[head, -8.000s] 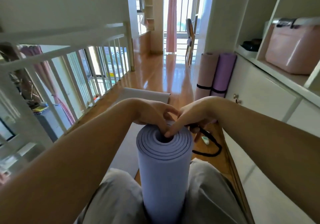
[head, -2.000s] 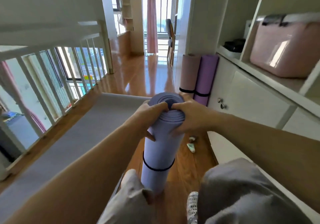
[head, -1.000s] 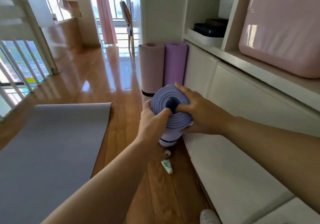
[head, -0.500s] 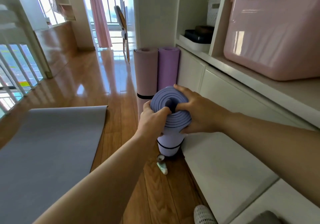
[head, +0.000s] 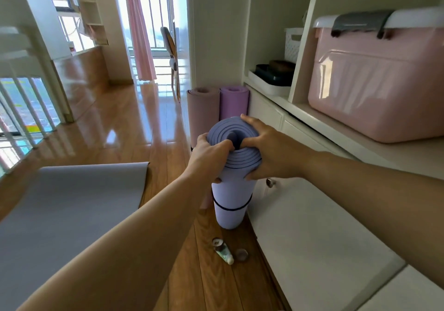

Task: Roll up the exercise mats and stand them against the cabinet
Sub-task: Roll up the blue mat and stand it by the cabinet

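A rolled lavender mat (head: 230, 197) with a black strap stands upright on the wooden floor, right beside the white cabinet (head: 302, 224). My left hand (head: 207, 153) grips its top rim from the left. Opposite it, my right hand (head: 266, 150) grips the rim on the right, thumb at the roll's centre hole. Behind it a dusty-pink rolled mat (head: 203, 111) and a purple rolled mat (head: 234, 102) stand against the cabinet. A grey mat (head: 64, 205) lies unrolled on the floor at the left.
A small tube (head: 223, 251) and a round cap (head: 241, 255) lie on the floor in front of the lavender mat. A pink storage box (head: 379, 87) sits on the cabinet shelf. White railing (head: 21, 108) runs along the left; a chair (head: 171, 53) stands by the far window.
I have carried the rolled lavender mat from my lap over to the cabinet. Over the last second it has come down until it stands on the floor near the two standing rolls.
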`<state>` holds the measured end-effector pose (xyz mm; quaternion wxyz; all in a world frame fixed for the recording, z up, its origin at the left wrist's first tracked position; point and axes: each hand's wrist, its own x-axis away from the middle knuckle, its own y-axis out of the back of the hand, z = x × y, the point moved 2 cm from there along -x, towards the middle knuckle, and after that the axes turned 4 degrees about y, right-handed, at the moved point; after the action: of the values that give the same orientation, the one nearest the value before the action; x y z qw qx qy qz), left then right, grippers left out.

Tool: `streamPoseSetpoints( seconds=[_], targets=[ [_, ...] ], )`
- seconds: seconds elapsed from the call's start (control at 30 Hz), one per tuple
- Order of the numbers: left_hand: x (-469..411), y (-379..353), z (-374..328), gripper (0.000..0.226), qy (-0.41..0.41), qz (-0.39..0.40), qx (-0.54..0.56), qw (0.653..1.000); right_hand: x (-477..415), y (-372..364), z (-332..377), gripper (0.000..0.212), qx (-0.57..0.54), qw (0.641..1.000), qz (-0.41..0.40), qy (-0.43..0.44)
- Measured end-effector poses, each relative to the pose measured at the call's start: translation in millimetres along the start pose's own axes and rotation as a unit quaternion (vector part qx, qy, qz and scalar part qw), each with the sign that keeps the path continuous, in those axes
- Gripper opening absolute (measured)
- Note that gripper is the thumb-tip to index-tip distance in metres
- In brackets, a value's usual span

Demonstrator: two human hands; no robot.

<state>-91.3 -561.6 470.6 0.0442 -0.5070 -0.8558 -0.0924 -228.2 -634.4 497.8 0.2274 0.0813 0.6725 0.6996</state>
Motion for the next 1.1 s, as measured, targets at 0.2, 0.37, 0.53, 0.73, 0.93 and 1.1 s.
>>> streamPoseSetpoints(
  seconds=[0.2, 0.37, 0.53, 0.73, 0.93, 1.1],
  targets=[
    [-62, 4, 5, 0.059, 0.032, 0.002, -0.021, 0.999, -43, -23, -27, 0.061, 0.004, 1.000, 0.005, -0.023],
    [-121, 2, 8, 0.058, 0.026, -0.024, -0.017, 0.999, -78, -47, -50, 0.071, 0.061, 0.996, -0.049, -0.036],
    [-167, -4, 5, 0.060, 0.007, -0.010, 0.032, 0.999, -112, -62, -69, 0.087, 0.155, 0.977, -0.123, -0.075],
    [-199, -22, 84, 0.078, 0.115, 0.140, 0.070, 0.981, -153, -54, -112, 0.086, 0.144, 0.973, -0.089, -0.160],
    [-223, -52, 117, 0.056, 0.117, 0.151, 0.132, 0.973, -184, -57, -135, 0.083, 0.185, 0.967, -0.090, -0.147],
    [-240, -57, 123, 0.065, 0.086, 0.130, 0.090, 0.984, -192, -54, -151, 0.083, 0.202, 0.961, -0.077, -0.173]
  ],
)
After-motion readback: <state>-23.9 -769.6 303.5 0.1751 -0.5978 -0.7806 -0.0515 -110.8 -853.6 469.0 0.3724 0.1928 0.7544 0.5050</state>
